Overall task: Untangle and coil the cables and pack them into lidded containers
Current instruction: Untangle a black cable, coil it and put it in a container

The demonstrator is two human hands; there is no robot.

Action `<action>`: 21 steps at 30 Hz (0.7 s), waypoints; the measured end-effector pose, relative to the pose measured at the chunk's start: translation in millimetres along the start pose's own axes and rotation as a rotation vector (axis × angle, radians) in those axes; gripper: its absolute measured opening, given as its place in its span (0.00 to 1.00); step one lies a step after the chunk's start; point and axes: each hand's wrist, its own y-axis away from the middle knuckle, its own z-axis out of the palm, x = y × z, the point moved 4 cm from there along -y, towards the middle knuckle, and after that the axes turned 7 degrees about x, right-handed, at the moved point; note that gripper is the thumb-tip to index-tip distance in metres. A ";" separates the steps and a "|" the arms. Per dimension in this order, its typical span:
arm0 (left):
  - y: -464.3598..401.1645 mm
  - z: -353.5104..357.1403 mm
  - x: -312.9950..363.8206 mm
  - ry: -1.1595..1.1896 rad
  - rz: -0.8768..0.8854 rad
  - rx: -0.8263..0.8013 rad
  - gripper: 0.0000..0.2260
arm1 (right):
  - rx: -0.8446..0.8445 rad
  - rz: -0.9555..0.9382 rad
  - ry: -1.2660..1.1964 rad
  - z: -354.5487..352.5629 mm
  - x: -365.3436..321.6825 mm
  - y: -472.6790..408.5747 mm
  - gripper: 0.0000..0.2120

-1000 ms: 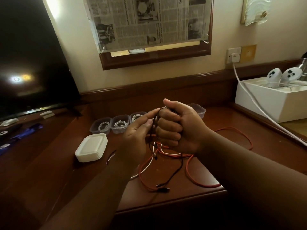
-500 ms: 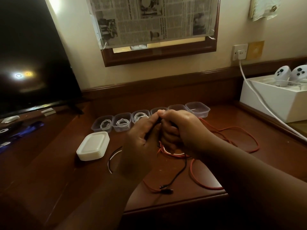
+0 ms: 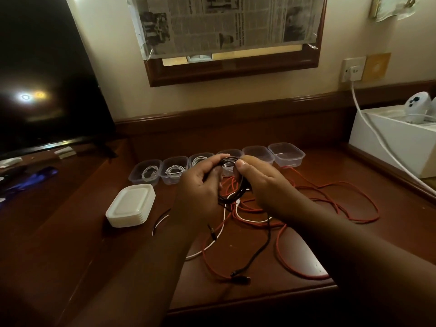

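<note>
Dark reddish wooden desk, polished, set against a cream wall with a wooden rail running behind it. Dim, warm light. Large black screen at far left, two light spots reflected in it. Above the desk, a wood-framed panel covered with taped newspaper. Wall socket at right with a white plug; its thick white cord runs down across a white box, which holds a rounded white device with dark dots, partly cut off by the frame edge.

Along the back of the desk, a row of six small clear plastic containers, rectangular with rounded corners, lids off. The three at left each hold a coiled white cable; the fourth is mostly behind the hands, contents unclear. A stack of white lids sits left of the hands, near the front of the row.

Both hands are raised over the desk centre. Left hand curls its fingers round a coil of thin black cable; right hand grips the coil's other side, thumb on top. The coil's free end hangs down to a dark plug lying on the desk.

Beneath lies a loose tangle: a long braided-looking red cable looping to the right, and a smooth white cable. Where they cross under the hands is hard to make out.

Items at far left under the screen are blurred.
</note>
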 end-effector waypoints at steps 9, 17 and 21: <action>-44.5 22.4 -47.8 -0.099 -0.019 0.065 0.14 | -0.016 0.053 0.424 10.8 48.8 -50.9 0.11; -65.0 50.6 -113.6 -0.017 -0.042 0.137 0.07 | 0.084 0.164 0.043 3.3 112.5 -75.4 0.14; -65.3 55.1 -133.7 -0.150 0.040 0.191 0.06 | 0.148 0.070 0.112 2.2 140.4 -80.1 0.14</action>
